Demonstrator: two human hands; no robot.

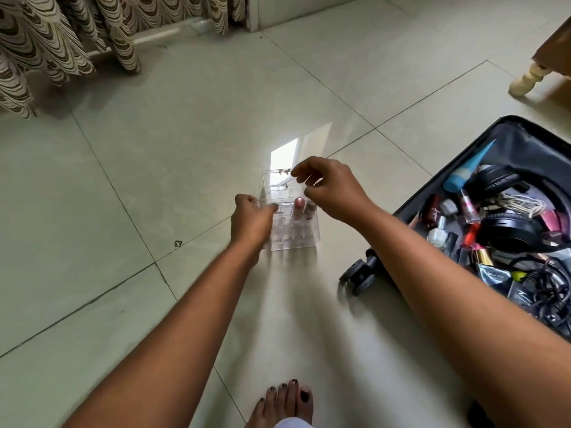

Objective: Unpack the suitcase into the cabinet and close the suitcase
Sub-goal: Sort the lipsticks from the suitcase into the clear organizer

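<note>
Bare floor (154, 180) lies wide to the left of the clear organizer (293, 223). To its right, the open suitcase (525, 143), crowded with cosmetics and headphones (506, 233), blocks passage.

1. You are in a home, most likely a bedroom or living room: the tiled floor (129, 193) is laid in large, glossy, pale squares with thin dark joints.
2. Patterned curtains (46, 44) in brown and cream hang down to the floor at your upper left.
3. A turned, cream furniture leg (525, 80) stands at your upper right.
4. An open suitcase (525, 143) holding cosmetics and headphones lies on the floor.
5. Your bare foot (285, 403) rests on the tiles.
</note>
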